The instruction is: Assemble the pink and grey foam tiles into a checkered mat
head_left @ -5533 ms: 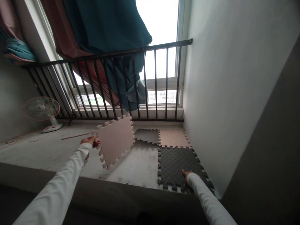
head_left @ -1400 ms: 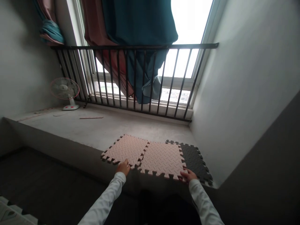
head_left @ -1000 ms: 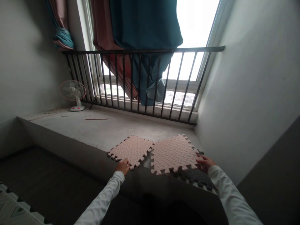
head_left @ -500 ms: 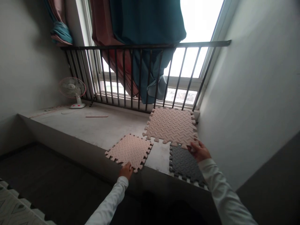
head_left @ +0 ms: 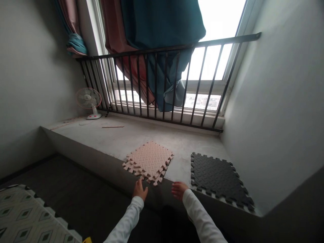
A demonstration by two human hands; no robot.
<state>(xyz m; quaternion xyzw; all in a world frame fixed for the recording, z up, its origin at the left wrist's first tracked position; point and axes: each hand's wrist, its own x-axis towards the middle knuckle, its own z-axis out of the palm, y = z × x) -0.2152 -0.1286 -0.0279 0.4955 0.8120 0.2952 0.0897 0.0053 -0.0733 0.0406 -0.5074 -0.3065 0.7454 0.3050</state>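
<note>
Two pink foam puzzle mats (head_left: 149, 162) lie stacked, slightly offset, on the concrete ledge (head_left: 131, 141) near its front edge. My left hand (head_left: 139, 189) hangs just below the stack's near corner, holding nothing, its fingertips close to the mats. My right hand (head_left: 179, 190) rests at the ledge's front edge, also empty, with its fingers loosely curled. To its right lies a dark grey foam puzzle mat (head_left: 217, 179), flat on the concrete and apart from both hands. White sleeves cover both my arms.
A black metal railing (head_left: 162, 50) runs across a bright window hung with teal and pink curtains (head_left: 157, 30). A small white fan (head_left: 88, 99) and a thin wooden strip (head_left: 112, 127) stand on the ledge. A patterned mat (head_left: 27, 216) lies on the dark floor below.
The far pink mat now lies on the nearer one as a stack. My right hand has let go and moved left to the ledge edge. The dark mat shows fully.
</note>
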